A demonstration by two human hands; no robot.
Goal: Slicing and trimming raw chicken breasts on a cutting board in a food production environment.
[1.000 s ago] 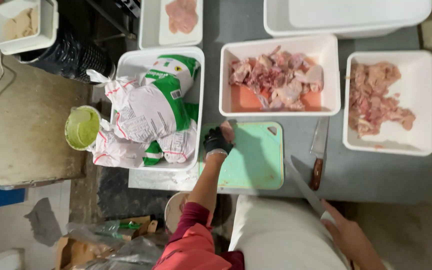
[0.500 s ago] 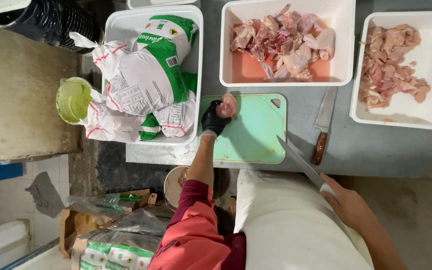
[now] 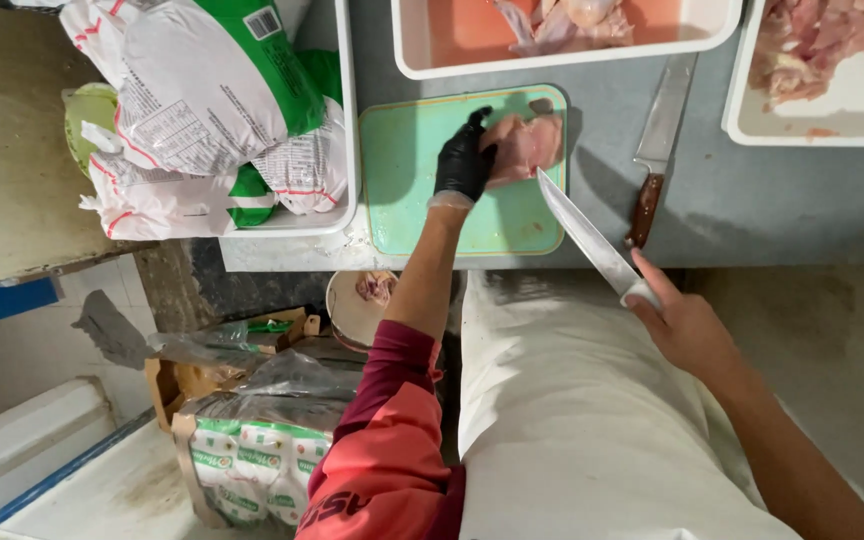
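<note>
- White and green bags fill the white tub at the bench's left edge.
- Gloved left hand grips raw chicken on the green board.
- Right hand, closed, holds a long knife.
- Two white trays of raw meat sit along the bench's far edge.

knives: two, one in the bare right hand, one with a brown handle lying on the counter
cutting boards: one, green
chicken pieces on the board: one
white tubs: three, one with bags, two with raw meat
gloved hands: one, the left hand
buckets below: one
</note>
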